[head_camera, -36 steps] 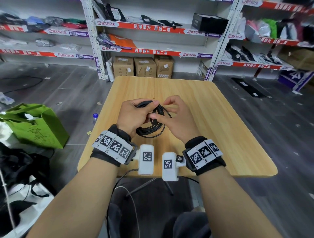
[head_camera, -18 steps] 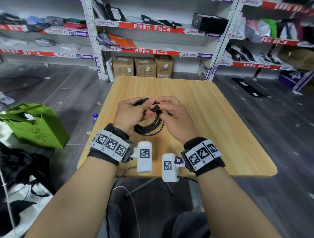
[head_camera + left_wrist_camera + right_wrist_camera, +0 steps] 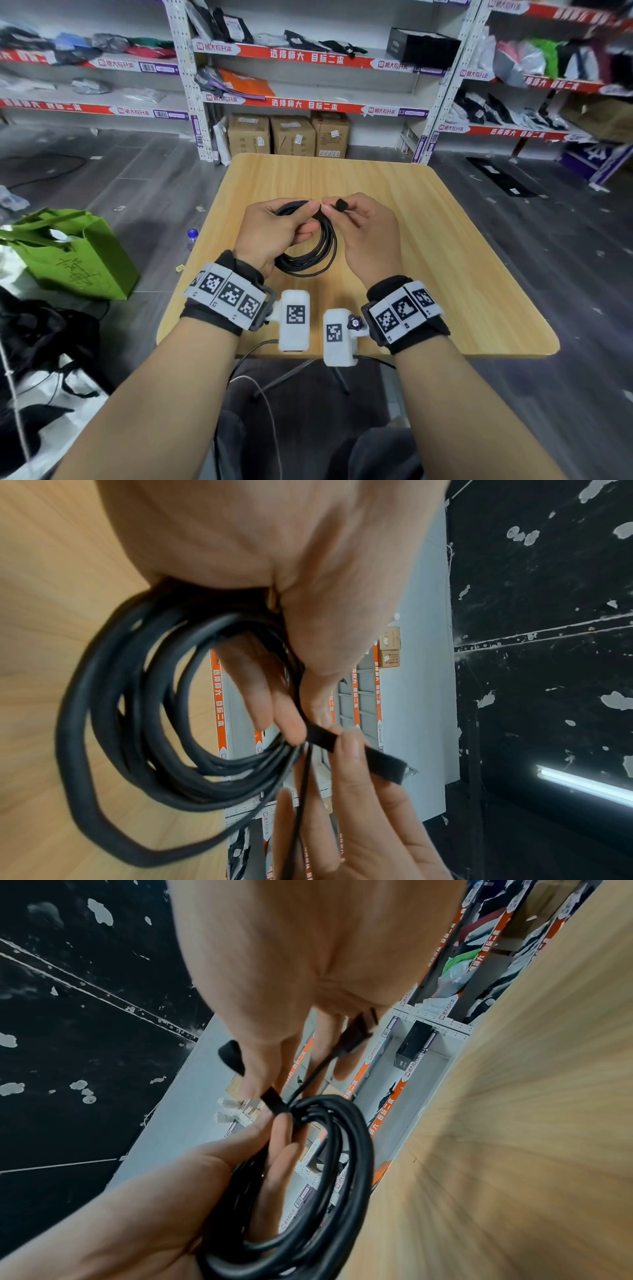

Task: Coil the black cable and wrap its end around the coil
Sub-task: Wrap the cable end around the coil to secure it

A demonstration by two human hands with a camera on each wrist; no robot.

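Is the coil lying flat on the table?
No, the left hand holds the coil up above the table.

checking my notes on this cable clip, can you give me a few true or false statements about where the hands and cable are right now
1. The left hand grips the coiled black cable. True.
2. The coil lies flat on the wooden table with no hand on it. False: it is held in the left hand.
3. The right hand pinches a flat black strap that runs from the coil. True.
4. The right hand is empty. False: it holds the strap and the cable's free end.
5. A green bag sits on the table. False: it is on the floor, left of the table.
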